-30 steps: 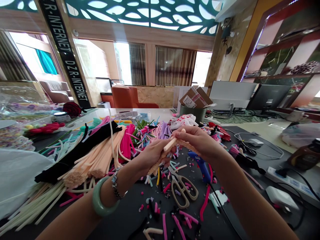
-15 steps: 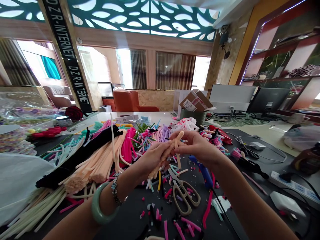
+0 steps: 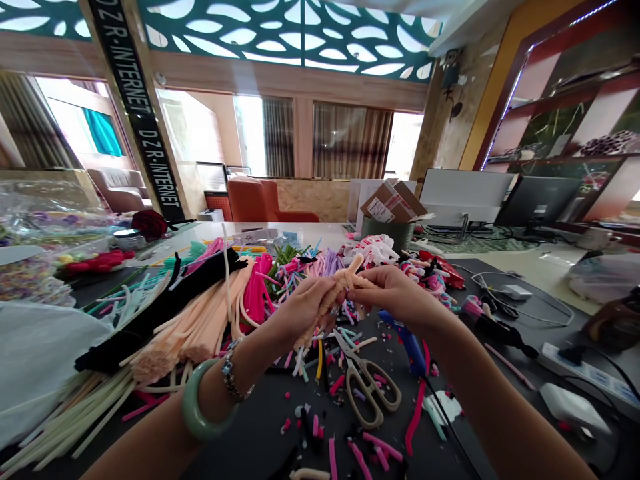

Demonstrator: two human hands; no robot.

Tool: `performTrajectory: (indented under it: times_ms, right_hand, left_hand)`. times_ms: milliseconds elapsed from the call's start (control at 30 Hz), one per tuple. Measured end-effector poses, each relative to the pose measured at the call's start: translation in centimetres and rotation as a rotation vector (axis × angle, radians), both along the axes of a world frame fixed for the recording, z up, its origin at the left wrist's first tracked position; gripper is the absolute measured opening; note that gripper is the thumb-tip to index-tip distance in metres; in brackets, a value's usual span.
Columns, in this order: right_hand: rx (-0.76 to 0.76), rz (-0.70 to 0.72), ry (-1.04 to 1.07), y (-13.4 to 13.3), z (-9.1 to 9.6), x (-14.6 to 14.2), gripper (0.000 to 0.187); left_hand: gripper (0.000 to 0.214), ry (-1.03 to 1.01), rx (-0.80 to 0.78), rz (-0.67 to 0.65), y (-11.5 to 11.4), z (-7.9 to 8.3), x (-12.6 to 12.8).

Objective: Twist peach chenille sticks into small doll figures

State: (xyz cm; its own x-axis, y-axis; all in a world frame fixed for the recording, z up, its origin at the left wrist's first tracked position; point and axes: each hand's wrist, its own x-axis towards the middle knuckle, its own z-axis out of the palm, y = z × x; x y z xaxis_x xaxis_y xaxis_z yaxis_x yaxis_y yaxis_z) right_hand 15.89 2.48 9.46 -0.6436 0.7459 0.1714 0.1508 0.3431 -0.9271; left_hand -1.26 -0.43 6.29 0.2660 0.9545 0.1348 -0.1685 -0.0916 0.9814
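Left hand (image 3: 306, 303) and right hand (image 3: 393, 292) together, we pinch a twisted peach strip (image 3: 343, 283), probably chenille stem, near the beige-handled scissors (image 3: 367, 381).

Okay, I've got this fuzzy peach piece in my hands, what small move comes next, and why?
Perhaps fold down the raised end of the peach piece with your right hand: it sticks up between both hands, while your left hand grips the piece lower down.

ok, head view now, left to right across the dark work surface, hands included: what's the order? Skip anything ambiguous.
White bag or sheet → bundle of peach stems → left hand → right hand → small white charger → power strip.
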Motion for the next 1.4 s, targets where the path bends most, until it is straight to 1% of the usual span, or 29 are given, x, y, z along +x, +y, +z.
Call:
performTrajectory:
  times_ms: [67,133,267,367,433,533,600,700,800,900,967,1033,1100,1167,1333,1400]
  right_hand:
    - [-0.006,0.010,0.009,0.0,0.1,0.0,0.029]
    - [0.001,0.015,0.007,0.1,0.2,0.1,0.030]
    - [0.040,0.047,0.008,0.5,-0.1,0.3,0.029]
    - [0.142,0.036,-0.002,0.6,-0.5,0.3,0.025]
    - [0.251,-0.026,-0.020,0.6,-0.7,0.2,0.023]
    - [0.436,-0.139,-0.018,0.3,-0.7,0.0,0.015]
    - [0.551,-0.187,0.003,0.0,-0.5,-0.2,0.011]
    - [0.711,-0.249,-0.001,-0.4,-0.4,-0.5,0.012]
    - [0.859,-0.329,-0.059,-0.7,-0.5,-0.6,0.015]
    - [0.973,-0.424,-0.119,-0.8,-0.7,-0.6,0.015]
    - [1.028,-0.481,-0.143,-0.9,-0.9,-0.6,0.014]
    - [1.075,-0.516,-0.165,-0.9,-0.9,-0.6,0.017]
    - [1.090,-0.512,-0.188,-0.9,-0.9,-0.6,0.024]
    - [1.040,-0.466,-0.187,-0.9,-0.8,-0.7,0.028]
    - [0.767,-0.341,-0.154,-0.9,-0.7,-0.9,0.028]
    - [0.655,-0.280,-0.140,-0.8,-0.7,-0.8,0.024]
  left_hand:
    - [0.032,-0.018,0.006,-0.026,0.1,0.0,0.0]
    - [0.034,-0.024,0.012,-0.081,0.2,-0.1,-0.1]
    - [0.035,-0.065,-0.001,-0.238,0.5,-0.2,-0.4]
    - [0.038,-0.105,0.002,-0.333,0.5,-0.1,-0.6]
    - [0.040,-0.115,-0.004,-0.358,0.2,0.1,-0.7]
    - [0.041,-0.113,-0.024,-0.362,-0.1,0.5,-0.9]
    - [0.041,-0.118,-0.029,-0.356,-0.3,0.7,-0.9]
    - [0.040,-0.120,-0.010,-0.338,-0.3,0.8,-0.9]
    - [0.039,-0.088,0.031,-0.276,-0.2,0.7,-0.9]
    - [0.039,-0.028,0.076,-0.229,-0.2,0.7,-1.1]
    - [0.041,0.025,0.108,-0.208,-0.3,0.7,-1.3]
    - [0.042,0.084,0.143,-0.172,-0.3,0.8,-1.5]
    - [0.042,0.144,0.182,-0.128,-0.4,0.9,-1.6]
    - [0.042,0.199,0.217,-0.086,-0.5,1.1,-1.6]
    - [0.041,0.370,0.307,-0.019,-0.8,1.5,-1.5]
    - [0.041,0.454,0.344,-0.004,-1.0,1.7,-1.5]
